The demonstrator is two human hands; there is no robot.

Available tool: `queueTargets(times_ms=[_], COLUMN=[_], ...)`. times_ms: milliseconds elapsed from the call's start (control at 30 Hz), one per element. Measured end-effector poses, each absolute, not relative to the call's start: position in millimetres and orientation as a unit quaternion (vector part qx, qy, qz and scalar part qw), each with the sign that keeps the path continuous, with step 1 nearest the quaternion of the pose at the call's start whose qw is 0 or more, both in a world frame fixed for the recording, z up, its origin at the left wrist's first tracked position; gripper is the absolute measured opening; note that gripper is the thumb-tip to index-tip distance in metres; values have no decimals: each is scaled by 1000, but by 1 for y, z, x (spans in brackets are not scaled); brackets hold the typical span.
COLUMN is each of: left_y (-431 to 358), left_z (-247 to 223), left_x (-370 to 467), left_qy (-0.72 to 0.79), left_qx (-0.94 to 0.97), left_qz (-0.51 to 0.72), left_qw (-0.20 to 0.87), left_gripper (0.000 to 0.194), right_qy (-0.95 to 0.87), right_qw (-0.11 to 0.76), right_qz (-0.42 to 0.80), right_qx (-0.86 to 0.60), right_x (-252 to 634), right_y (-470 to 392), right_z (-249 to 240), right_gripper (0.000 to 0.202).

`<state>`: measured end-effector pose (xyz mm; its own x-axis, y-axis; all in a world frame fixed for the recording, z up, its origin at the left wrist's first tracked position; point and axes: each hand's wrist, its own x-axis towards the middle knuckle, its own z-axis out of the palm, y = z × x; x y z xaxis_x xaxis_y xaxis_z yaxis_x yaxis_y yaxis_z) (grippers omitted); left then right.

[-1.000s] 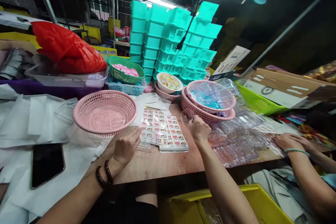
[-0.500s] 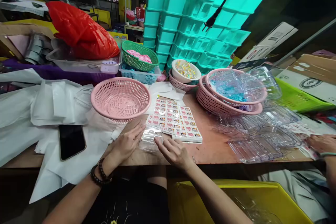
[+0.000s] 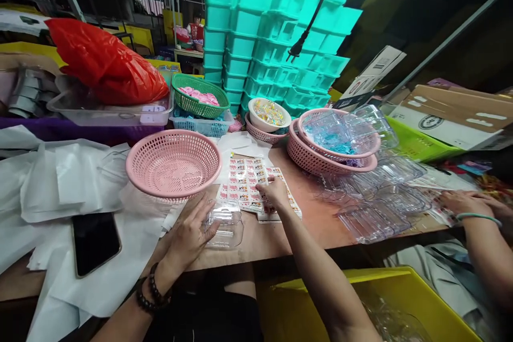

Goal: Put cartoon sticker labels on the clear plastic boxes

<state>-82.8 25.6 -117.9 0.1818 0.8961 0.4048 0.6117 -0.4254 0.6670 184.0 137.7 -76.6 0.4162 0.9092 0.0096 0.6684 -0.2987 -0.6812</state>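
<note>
A small clear plastic case [image 3: 228, 230] lies on the brown tabletop in front of me. My left hand [image 3: 190, 235] holds it from its left side, with the fingers along the edge and the thumb over the top. Just beyond and to the right are printed sticker sheets [image 3: 242, 181] with rows of pink labels and little cartoon figures. My right hand [image 3: 276, 192] bends down over the sheets, its fingers pinched at a sheet's surface; whether a single label is between the fingertips is hidden.
A pink basket [image 3: 174, 168] and a phone [image 3: 96, 243] are at left. To the right are stacked pink baskets [image 3: 296, 152], several clear plastic cases [image 3: 372, 219] and a co-worker's hands [image 3: 465, 206]. A yellow bin [image 3: 304, 304] stands below the table edge.
My right hand has left the clear case and moved up and right onto the sticker sheets. The left hand stays by the case with its thumb now over it. The view has shifted.
</note>
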Motion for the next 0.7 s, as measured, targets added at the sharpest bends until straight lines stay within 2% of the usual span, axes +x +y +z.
queueTargets(times_ms=[100,167,267,333,367,467,533,600,667,700], left_y=[19,11,0,-3,-4,-7,-12,-22,-33,-39], left_z=[-104,-92,-69,-54,-46,-30,-29,-35,-44,-48], left_x=[-85,-84,-73,-63,-59,-52,-56,-65,-77,-84], left_qy=[494,480,435,390,372,357,371,395,449,484], left_qx=[731,710,642,565,524,452,458,496,545,570], left_qz=[440,478,526,538,533,493,452,406,416,451], left_qw=[165,193,349,490,550,652,670,658,573,488], left_gripper=[46,45,61,77,77,56,46,46,49,53], right_qy=[-484,-480,-479,-475,-473,-477,-489,-500,-506,-505], right_qw=[370,419,477,497,488,413,413,440,447,443], right_qz=[223,238,278,376,441,573,566,536,538,551], right_qx=[-761,-734,-683,-621,-587,-523,-520,-519,-505,-495], right_x=[189,194,197,192,188,174,166,158,146,139], right_y=[135,115,60,15,-6,-47,-53,-49,-43,-42], right_z=[-68,-55,-36,-27,-24,-17,-11,-8,-9,-12], right_gripper=[26,29,36,38,37,37,43,45,39,37])
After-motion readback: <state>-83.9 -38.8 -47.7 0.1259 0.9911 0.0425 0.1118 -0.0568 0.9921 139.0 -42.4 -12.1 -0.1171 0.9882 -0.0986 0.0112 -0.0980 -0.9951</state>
